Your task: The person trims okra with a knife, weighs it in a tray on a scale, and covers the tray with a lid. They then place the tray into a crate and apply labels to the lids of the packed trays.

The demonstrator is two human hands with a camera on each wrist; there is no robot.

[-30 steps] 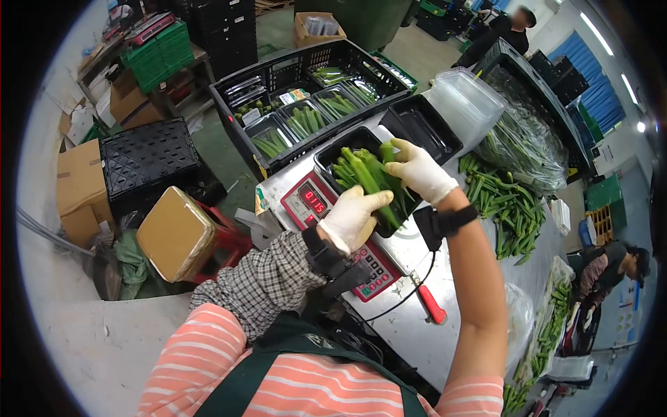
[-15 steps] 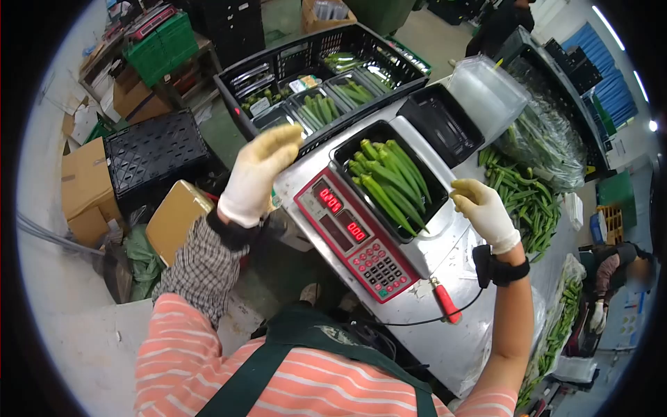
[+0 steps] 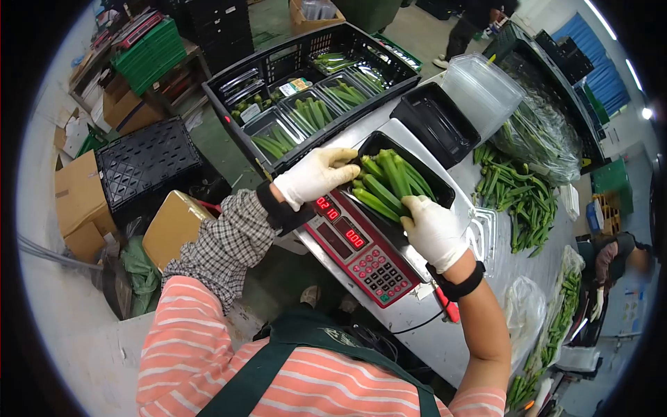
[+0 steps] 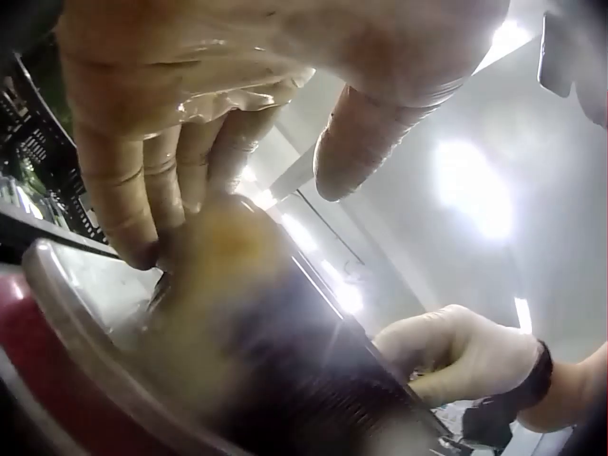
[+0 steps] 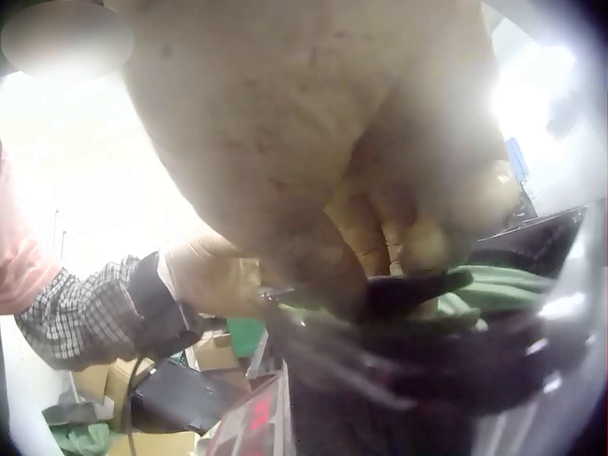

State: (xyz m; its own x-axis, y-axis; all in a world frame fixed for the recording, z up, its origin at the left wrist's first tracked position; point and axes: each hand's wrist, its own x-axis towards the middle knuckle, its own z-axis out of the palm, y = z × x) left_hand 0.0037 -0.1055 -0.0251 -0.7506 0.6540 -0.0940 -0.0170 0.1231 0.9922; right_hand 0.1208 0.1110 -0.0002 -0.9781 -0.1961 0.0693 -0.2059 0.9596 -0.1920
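Our L hand (image 3: 311, 178) is open, fingers extended by the black tray's (image 3: 376, 144) 9 o'clock rim, prob. steadying it; our R hand (image 3: 438, 233) pinches okra (image 3: 399, 176) at approx. 5 o'clock, prob. for pod-by-pod control. Tray's on the scale (image 3: 368, 260) for a wt. readout, w/ crate (image 3: 221, 122) at 10 o'clock, loose okra (image 3: 522, 198) at 3.

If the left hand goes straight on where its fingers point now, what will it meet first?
The left hand would probably meet the tray first, then the okra; whether its fingertips already touch is unclear.
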